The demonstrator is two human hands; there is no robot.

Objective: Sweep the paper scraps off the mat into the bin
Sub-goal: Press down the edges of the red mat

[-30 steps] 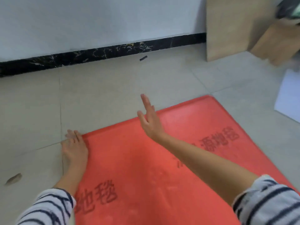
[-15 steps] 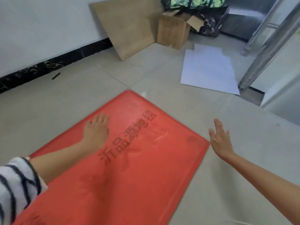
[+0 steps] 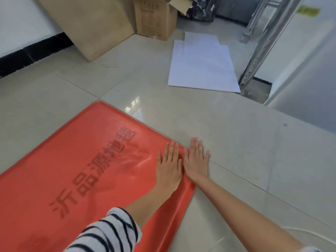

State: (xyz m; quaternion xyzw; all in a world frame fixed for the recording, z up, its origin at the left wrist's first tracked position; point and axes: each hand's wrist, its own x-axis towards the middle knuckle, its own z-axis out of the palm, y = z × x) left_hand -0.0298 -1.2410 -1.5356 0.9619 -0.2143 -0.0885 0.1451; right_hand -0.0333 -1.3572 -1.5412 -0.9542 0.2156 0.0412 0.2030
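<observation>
A red mat (image 3: 76, 160) with dark printed characters lies on the tiled floor, filling the lower left. My left hand (image 3: 169, 166) lies flat on the mat's right corner, fingers straight. Right beside it, my right hand (image 3: 196, 160) rests flat with straight fingers over the mat's edge and the floor, its thumb side touching the left hand. No paper scraps show on the mat, and no bin is in view.
A large white sheet (image 3: 201, 64) lies on the floor beyond the mat. A cardboard box (image 3: 154, 19) and a leaning brown board (image 3: 91, 24) stand by the wall. Metal rack posts (image 3: 261, 40) rise at the right, beside a white panel.
The view has swung right. My left hand slid across the mat to its right corner, and my right hand came in from the floor to lie against it.
</observation>
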